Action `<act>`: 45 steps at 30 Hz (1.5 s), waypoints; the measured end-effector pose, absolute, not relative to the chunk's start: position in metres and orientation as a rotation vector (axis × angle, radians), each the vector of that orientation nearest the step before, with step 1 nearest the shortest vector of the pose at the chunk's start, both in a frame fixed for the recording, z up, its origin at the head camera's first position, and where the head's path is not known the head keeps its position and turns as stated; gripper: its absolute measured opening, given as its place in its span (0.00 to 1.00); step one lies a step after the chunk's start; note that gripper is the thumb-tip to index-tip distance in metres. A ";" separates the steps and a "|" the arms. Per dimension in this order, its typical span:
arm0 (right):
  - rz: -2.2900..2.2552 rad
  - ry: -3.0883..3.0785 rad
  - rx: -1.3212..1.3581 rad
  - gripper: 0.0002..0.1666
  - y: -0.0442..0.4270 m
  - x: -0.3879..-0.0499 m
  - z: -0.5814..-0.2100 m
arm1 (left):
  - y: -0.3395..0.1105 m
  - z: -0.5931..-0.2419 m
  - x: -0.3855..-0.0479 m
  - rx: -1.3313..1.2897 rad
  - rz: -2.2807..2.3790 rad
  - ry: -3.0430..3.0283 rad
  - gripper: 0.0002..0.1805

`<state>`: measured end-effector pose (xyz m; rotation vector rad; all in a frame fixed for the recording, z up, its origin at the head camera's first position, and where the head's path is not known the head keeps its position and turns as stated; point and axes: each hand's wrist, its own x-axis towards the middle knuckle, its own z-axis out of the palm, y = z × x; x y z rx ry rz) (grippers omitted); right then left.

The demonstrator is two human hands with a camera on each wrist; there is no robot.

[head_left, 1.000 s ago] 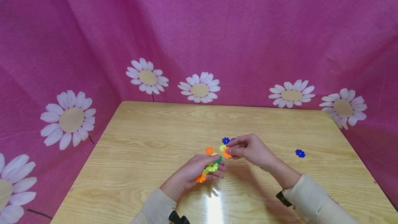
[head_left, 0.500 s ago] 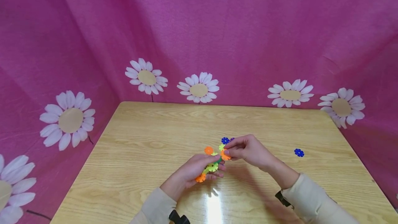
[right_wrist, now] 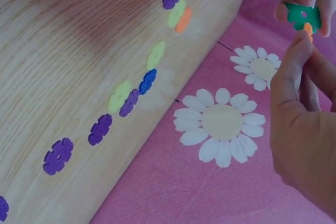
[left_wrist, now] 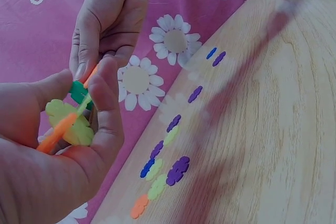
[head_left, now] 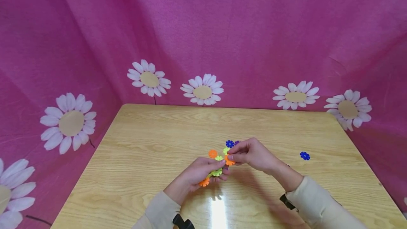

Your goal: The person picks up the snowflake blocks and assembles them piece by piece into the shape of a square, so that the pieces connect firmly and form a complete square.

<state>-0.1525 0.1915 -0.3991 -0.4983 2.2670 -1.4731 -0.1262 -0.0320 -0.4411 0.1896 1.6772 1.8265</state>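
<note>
My left hand (head_left: 198, 173) grips a joined chain of flower-shaped discs: a yellow-green disc (left_wrist: 70, 121), an orange disc (left_wrist: 58, 132) and a green disc (left_wrist: 80, 93) between thumb and fingers. My right hand (head_left: 259, 155) pinches an orange disc (head_left: 229, 160) by its edge. In the right wrist view that orange disc (right_wrist: 308, 29) meets the lower edge of the green disc (right_wrist: 303, 17); whether it sits in a slot I cannot tell. Both hands are held above the table, close together.
Loose discs lie on the table (head_left: 152, 144) beyond the hands: orange (head_left: 212, 153), blue (head_left: 230, 144), yellow-green and several purple ones (right_wrist: 58, 156). Another blue disc (head_left: 305, 156) lies to the right. A pink flowered cloth (head_left: 248, 45) stands behind the table.
My right hand has shifted slightly left and down with the orange disc, closer to the left hand's pieces. The left hand has barely moved; the green disc is now more hidden in the head view.
</note>
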 end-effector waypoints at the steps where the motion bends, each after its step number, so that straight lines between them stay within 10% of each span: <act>1: -1.471 2.266 -0.504 0.14 0.191 -0.153 -0.400 | -0.032 -0.441 -0.126 0.189 1.825 1.684 0.27; 45: -1.403 2.199 -0.543 0.18 0.181 -0.162 -0.401 | -0.027 -0.449 -0.133 0.284 1.878 1.524 0.30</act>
